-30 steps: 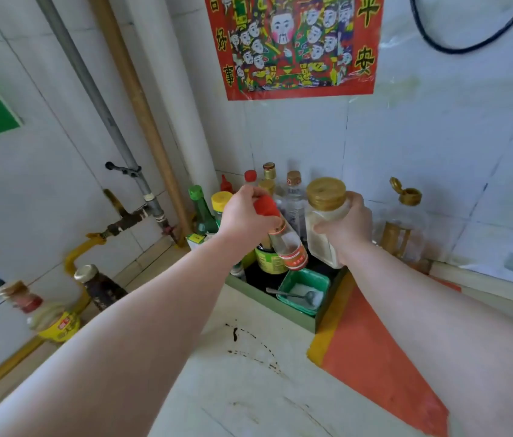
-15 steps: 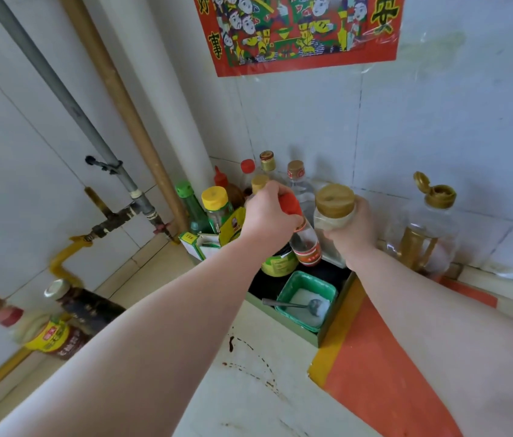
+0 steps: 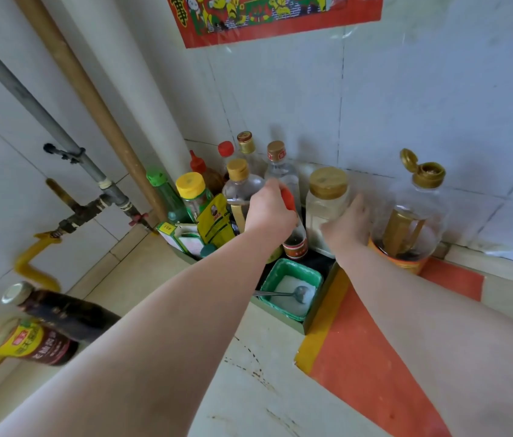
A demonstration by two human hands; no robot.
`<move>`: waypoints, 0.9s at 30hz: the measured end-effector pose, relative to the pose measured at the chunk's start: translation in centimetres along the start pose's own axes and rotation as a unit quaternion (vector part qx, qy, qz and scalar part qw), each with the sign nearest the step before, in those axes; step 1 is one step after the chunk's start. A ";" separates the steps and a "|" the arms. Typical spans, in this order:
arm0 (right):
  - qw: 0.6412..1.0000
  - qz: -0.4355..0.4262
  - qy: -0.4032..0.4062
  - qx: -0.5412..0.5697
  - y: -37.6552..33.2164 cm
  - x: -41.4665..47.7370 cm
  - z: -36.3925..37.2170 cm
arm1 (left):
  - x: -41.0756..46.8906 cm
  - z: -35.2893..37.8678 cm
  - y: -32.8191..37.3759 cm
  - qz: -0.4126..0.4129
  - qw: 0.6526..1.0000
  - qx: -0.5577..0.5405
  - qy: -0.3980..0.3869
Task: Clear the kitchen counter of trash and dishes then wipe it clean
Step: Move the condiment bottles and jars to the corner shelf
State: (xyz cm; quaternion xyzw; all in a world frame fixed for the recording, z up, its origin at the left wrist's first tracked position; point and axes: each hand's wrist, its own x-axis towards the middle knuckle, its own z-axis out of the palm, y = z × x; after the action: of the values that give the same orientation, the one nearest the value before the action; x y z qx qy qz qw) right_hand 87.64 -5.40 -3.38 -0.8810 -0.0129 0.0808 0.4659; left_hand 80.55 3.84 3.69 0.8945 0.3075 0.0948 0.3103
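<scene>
The counter (image 3: 248, 389) lies open in front, up to the tray (image 3: 319, 302). Inside it, bottles (image 3: 242, 184) stand packed into the tiled corner, the red-capped bottle (image 3: 295, 244) just beside the gold-lidded jar (image 3: 327, 203). A green tub (image 3: 293, 288) fills the tray's front; an oil jug (image 3: 412, 216) flanks the right, two sauce bottles (image 3: 50, 326) the left.

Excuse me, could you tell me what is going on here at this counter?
A person is working at a tray of condiment bottles in the counter's corner. The left hand grips a red-capped bottle by its top, among the others in the tray, while the right hand holds the gold-lidded jar beside it. A green tub with a spoon sits at the tray's front. Dark stains on the counter are not yet wiped.
</scene>
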 end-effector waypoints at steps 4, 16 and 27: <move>1.000 -0.013 0.021 0.000 1.4 -1.5 -0.3 | 0.0 1.0 0.1 0.001 1.000 0.025 -0.004; 0.994 -0.084 -0.034 -0.059 1.1 -4.5 -0.2 | -2.3 -1.5 -0.1 0.063 0.994 0.062 0.062; 0.980 -0.167 -0.074 -0.073 -2.0 -10.1 2.5 | -7.2 -6.5 -6.9 0.011 0.998 0.054 0.011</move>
State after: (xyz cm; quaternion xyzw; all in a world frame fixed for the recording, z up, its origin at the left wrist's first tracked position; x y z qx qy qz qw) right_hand 77.43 -3.23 -1.76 -0.8896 -0.2001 0.0655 0.4053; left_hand 69.10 6.90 4.72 0.9124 0.3053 0.0913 0.2570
